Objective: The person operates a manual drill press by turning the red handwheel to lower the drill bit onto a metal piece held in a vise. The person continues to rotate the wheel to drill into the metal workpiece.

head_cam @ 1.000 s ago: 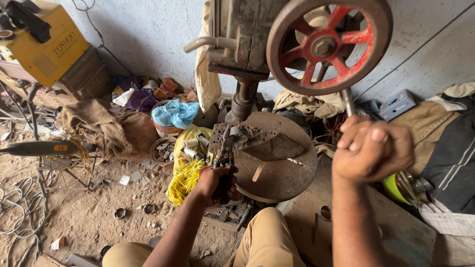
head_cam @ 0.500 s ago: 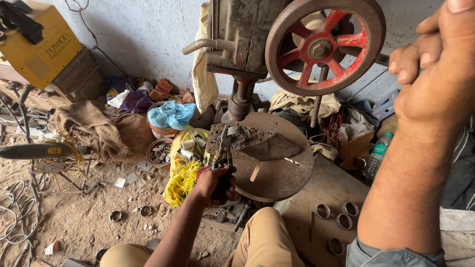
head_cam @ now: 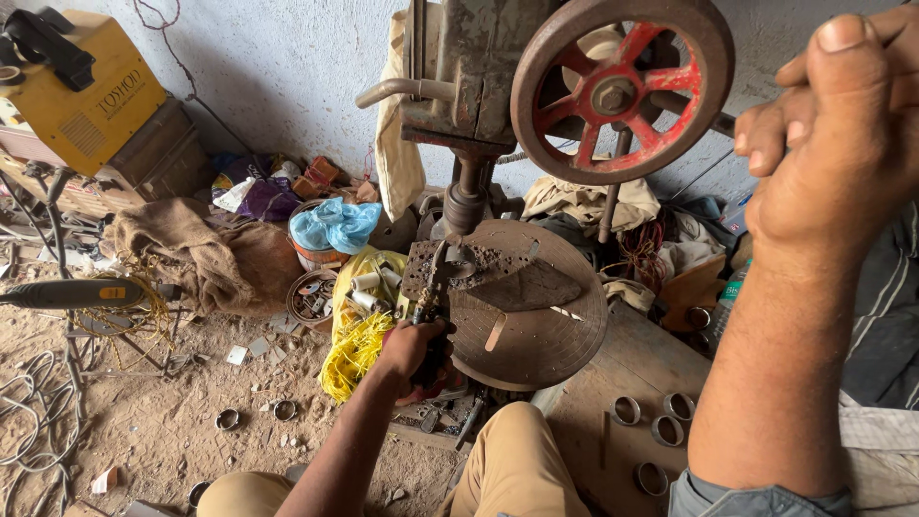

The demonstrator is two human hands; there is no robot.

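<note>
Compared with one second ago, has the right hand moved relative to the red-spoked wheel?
Yes. The right hand has risen from below the red-spoked wheel to level with it, further right.

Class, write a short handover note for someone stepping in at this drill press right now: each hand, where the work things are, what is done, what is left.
Left hand: closed on locking pliers that clamp a small metal piece on the round drill table.
Right hand: raised near the camera by the red-spoked wheel; fingers curled, what it grips is hidden.
Done: piece clamped under the spindle; metal chips lie on the plate.
Left: whether the hole is through cannot be seen. Metal rings wait on the wooden board.
</note>
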